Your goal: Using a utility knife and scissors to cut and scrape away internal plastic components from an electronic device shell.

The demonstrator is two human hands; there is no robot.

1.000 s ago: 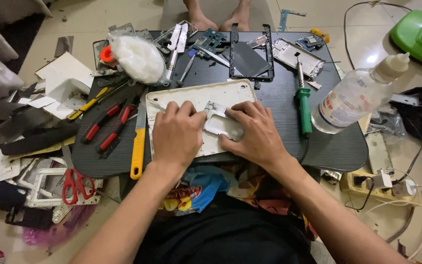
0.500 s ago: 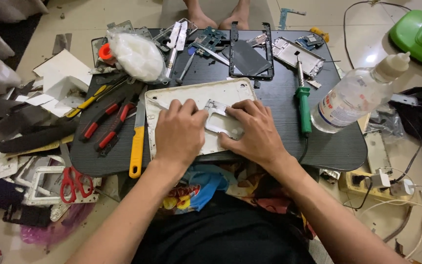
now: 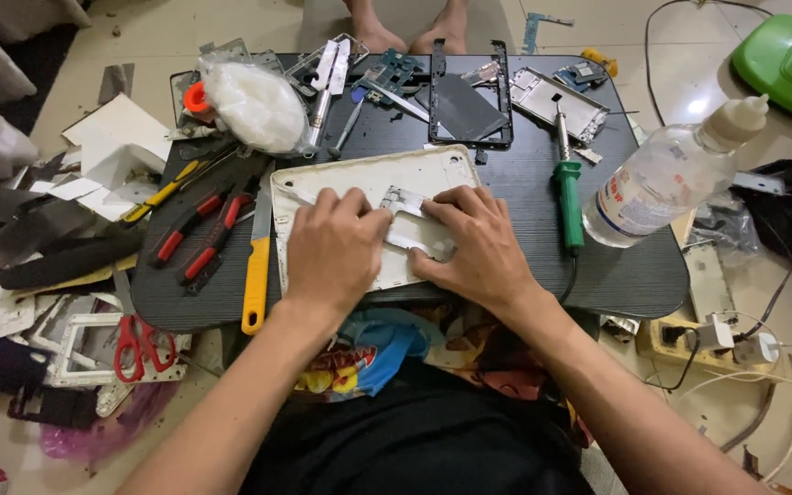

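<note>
Both hands stayed pressed on the white shell (image 3: 368, 197) at the table's (image 3: 634, 275) near edge; little had shifted. Left hand (image 3: 334, 252) flat, right hand (image 3: 478, 247) pinching its metal bracket (image 3: 407, 203). Prying apparently continued.

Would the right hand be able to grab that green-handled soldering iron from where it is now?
Probably yes. The right hand rests on the white back cover, and the green-handled soldering iron lies just beside it on the black table, with nothing between them.
</note>
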